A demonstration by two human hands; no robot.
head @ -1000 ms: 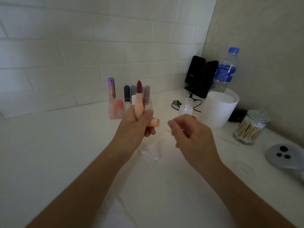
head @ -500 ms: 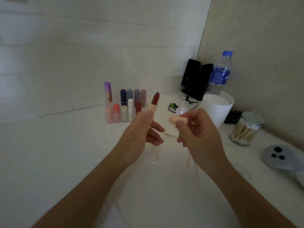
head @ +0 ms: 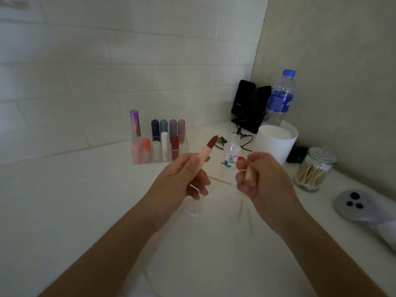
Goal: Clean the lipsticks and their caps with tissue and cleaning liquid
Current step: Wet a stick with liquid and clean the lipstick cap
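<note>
- Now the cap [head: 249,173] is off: right hand [head: 263,181] has pulled it clear, fingers curled round it.
- Left hand [head: 182,179] grips the bare lipstick [head: 206,150], tilted.
- Wiping can likely start.

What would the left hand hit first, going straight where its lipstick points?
Likely the small green object on the black cable just past the lipstick tip; the left hand is raised, so depth is unclear.

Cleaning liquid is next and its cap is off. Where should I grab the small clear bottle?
Grip the small clear bottle round its labelled body, from the front: it stands upright, neck open, so a side grip likely keeps it level.
</note>
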